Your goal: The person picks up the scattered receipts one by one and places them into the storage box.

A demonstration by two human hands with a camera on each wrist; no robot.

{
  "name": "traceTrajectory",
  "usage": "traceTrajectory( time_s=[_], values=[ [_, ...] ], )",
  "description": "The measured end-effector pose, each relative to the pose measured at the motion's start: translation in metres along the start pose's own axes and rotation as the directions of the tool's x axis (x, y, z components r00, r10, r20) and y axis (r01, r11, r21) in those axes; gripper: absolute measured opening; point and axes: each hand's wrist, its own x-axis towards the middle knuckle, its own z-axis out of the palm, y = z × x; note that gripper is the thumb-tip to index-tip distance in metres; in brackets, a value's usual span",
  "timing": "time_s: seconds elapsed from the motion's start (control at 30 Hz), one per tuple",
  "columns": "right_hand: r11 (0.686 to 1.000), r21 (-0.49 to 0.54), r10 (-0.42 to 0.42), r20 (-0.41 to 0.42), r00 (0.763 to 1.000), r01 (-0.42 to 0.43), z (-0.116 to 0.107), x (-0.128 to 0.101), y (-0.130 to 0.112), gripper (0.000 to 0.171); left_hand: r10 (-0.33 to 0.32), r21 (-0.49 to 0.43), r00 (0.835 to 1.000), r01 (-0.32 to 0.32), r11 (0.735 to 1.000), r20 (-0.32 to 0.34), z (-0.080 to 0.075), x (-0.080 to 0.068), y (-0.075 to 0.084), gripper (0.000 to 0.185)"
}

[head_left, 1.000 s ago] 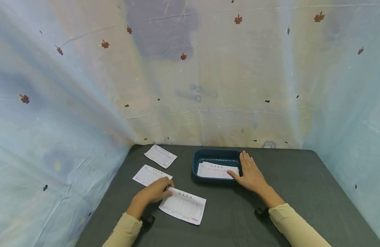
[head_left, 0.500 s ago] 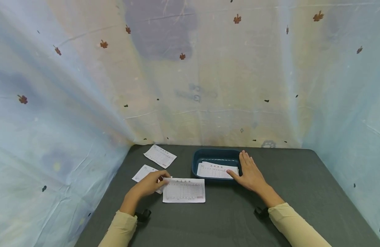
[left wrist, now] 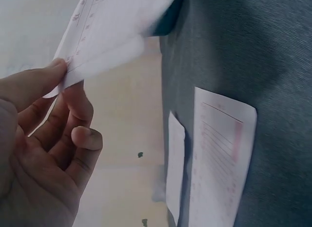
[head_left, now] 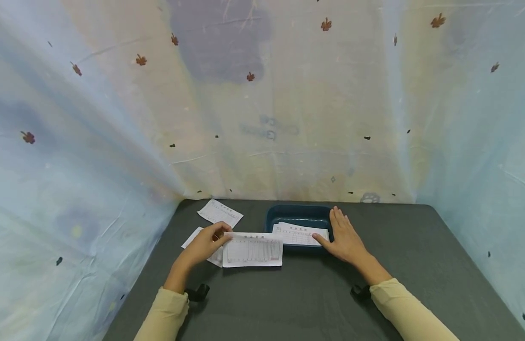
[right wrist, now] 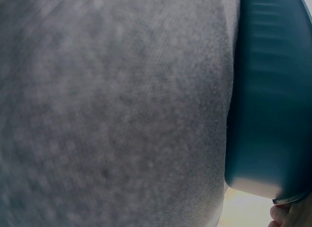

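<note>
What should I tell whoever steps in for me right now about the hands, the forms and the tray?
Left hand pinches a printed form by its left edge, lifted off the dark table just left of the blue tray.
Right hand lies flat against the tray's right side, thumb on the form in the tray.
Done: at least one form is in the tray.
Left: the held form, plus two more forms on the table, one near and one far.

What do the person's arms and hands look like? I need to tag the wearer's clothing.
Both arms wear pale yellow long sleeves ending at the wrists. The left hand and right hand are bare. A small black device sits beside each wrist.
</note>
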Motion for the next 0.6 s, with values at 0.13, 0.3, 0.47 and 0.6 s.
traceTrajectory(
  time_s=[0.13, 0.3, 0.47, 0.6],
  values=[
    [1.000, 0.006, 0.002, -0.004, 1.000, -0.002, 0.001, 0.000, 0.000, 0.111, -0.032, -0.058, 0.999, 0.030, 0.998, -0.030, -0.003, 0.004, 0.006, 0.009],
    [1.000, -0.008, 0.014, 0.002, 1.000, -0.014, 0.001, 0.000, 0.001, 0.111, -0.044, -0.085, 0.995, 0.036, 0.996, -0.091, 0.001, 0.013, 0.010, 0.014],
    [1.000, -0.008, 0.016, 0.001, 1.000, -0.016, 0.002, 0.001, 0.000, 0.111, -0.030, -0.088, 0.976, 0.011, 0.996, -0.218, 0.010, 0.024, 0.013, 0.020],
    [1.000, -0.007, 0.011, -0.003, 1.000, -0.011, 0.003, 0.002, 0.001, 0.111, -0.026, -0.087, 0.952, -0.001, 0.996, -0.305, 0.016, 0.034, 0.017, 0.019]
  ],
)
